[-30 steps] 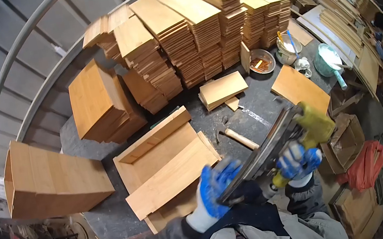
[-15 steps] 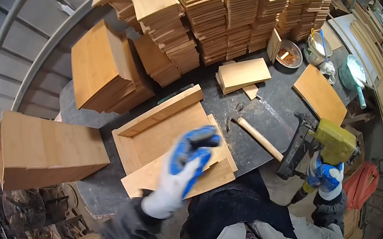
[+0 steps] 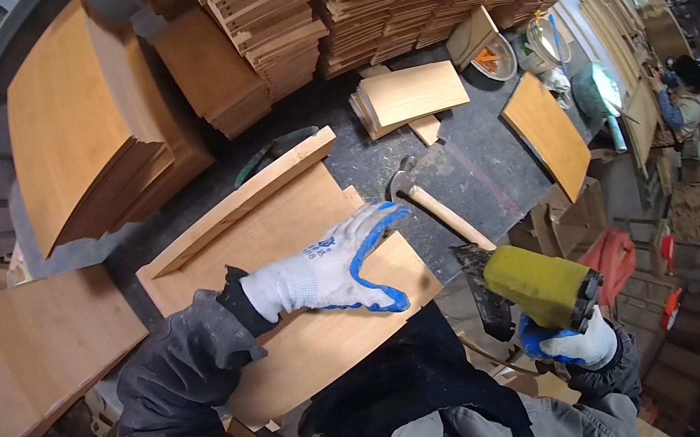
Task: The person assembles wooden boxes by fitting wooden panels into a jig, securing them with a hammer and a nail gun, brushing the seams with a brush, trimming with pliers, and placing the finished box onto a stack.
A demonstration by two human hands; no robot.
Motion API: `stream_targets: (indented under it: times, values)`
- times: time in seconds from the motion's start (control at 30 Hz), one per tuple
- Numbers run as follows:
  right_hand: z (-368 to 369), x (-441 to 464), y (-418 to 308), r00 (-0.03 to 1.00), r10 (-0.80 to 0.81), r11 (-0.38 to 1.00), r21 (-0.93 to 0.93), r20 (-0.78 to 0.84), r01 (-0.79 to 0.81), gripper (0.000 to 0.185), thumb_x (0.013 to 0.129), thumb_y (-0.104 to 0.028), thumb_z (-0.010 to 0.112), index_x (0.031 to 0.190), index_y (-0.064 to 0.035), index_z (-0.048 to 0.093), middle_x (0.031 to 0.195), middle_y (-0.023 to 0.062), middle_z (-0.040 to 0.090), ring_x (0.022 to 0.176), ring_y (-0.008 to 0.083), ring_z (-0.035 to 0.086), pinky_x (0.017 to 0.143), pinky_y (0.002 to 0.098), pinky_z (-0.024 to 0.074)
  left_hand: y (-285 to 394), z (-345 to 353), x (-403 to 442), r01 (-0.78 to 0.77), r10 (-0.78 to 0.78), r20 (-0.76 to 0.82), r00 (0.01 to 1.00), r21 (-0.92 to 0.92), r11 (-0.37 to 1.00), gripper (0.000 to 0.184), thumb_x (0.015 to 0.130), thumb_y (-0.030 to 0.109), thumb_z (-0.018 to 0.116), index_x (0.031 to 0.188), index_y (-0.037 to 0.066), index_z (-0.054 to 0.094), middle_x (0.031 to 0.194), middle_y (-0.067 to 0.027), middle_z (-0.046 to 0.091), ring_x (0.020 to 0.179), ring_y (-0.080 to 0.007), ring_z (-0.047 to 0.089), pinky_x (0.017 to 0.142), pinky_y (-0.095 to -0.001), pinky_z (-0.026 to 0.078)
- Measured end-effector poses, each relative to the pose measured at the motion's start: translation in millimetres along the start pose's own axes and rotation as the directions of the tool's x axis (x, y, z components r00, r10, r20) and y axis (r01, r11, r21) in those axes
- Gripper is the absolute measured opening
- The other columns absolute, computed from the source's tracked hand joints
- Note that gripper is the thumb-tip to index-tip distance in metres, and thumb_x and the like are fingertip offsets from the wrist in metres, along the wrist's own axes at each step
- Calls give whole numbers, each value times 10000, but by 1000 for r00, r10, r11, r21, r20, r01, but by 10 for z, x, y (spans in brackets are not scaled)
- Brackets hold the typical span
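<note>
My left hand [image 3: 335, 267], in a white glove with blue coating, is stretched over a shallow wooden box [image 3: 288, 205], thumb and fingers spread apart. It lies on or just above the near board [image 3: 333, 345]; contact is hard to tell. In my right hand [image 3: 576, 343], also gloved, is a nail gun [image 3: 537, 288] with a yellow-green body and dark magazine, its nose toward the box's right side. Beyond that, a hammer [image 3: 450, 214] with a wooden handle rests on the dark table [image 3: 482, 156].
Stacked boards [image 3: 399, 5] fill the back, with more piles [image 3: 83, 123] at left. Small boards [image 3: 413, 97], a single panel [image 3: 548, 137], a bowl [image 3: 494, 58], a bucket [image 3: 541, 46] and a green scoop [image 3: 597, 92] stand rightward. Another person [image 3: 687, 105] is far right.
My left hand has gone from curled fingers to a wide spread over the box's near side. The nail gun has moved left, closer to the box. The whole view has turned and shifted.
</note>
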State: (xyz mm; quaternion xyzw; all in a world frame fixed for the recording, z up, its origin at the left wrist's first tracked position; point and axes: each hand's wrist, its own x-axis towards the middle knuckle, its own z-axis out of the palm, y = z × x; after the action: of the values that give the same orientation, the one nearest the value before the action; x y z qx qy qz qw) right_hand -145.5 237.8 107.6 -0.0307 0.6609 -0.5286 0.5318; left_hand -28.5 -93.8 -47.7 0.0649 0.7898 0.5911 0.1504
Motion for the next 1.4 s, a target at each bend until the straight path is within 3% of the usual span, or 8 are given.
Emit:
stream_targets:
  times: [0.07,0.33,0.57,0.67,0.97,1.23,1.33,1.4]
  values:
    - [122,37,-91,996,11,997,-71,85,-5,607,812,-33,832,1348,11,551,1038,107,715,877,176,701,799,317,566,-76,-10,73,-10,12,34,999,-57,998,1082,793,541,848,1582,43,300,1572,-271,379,1481,-425,365,1251,-463,279]
    - [439,183,-233,993,89,947,-314,75,-61,714,801,-60,851,1410,30,491,1225,117,695,1073,168,685,962,319,522,-236,57,128,4,9,73,997,-178,984,863,827,455,824,1486,76,416,1434,-252,498,1361,-416,492,1195,-484,380]
    - [546,244,-247,996,65,949,-311,68,-40,752,803,-69,850,1440,36,463,1314,137,659,1176,176,652,1009,337,506,-233,80,139,9,-2,42,999,-166,986,809,825,465,823,1436,86,453,1395,-241,516,1310,-404,531,1163,-493,423]
    - [580,270,-227,998,31,949,-316,55,-12,749,808,-74,847,1443,34,467,1314,142,658,1195,186,646,1023,346,501,-222,65,159,15,-2,65,998,-201,979,942,763,521,808,1428,-30,433,1384,-285,492,1315,-437,514,1153,-474,428]
    - [575,350,-290,996,57,965,-261,74,-35,735,826,-62,827,1460,21,465,1333,154,643,1225,212,633,1049,363,488,-212,36,154,4,10,62,998,-214,977,857,763,539,806,1338,-7,480,1250,-248,521,1225,-404,559,1101,-483,475]
    - [572,275,-301,992,130,971,-203,2,-127,734,835,-57,826,1469,11,461,1344,158,637,1218,211,635,1045,360,492,-282,79,150,64,-41,130,991,-181,981,1055,780,585,788,1510,-36,346,1467,-317,429,1387,-467,463,1185,-503,406]
    - [560,241,-298,989,147,965,-218,-3,-144,744,832,-60,830,1472,8,455,1348,157,633,1226,214,633,1049,363,489,-266,76,123,83,-69,97,993,-152,985,848,824,544,815,1427,80,442,1359,-255,518,1279,-410,550,1155,-501,437]
    - [558,221,-286,987,159,963,-218,-9,-157,755,829,-63,836,1474,4,450,1357,156,627,1236,218,629,1058,367,482,-285,91,124,80,-66,98,993,-147,986,856,823,547,815,1432,77,438,1361,-257,518,1278,-411,552,1155,-501,438]
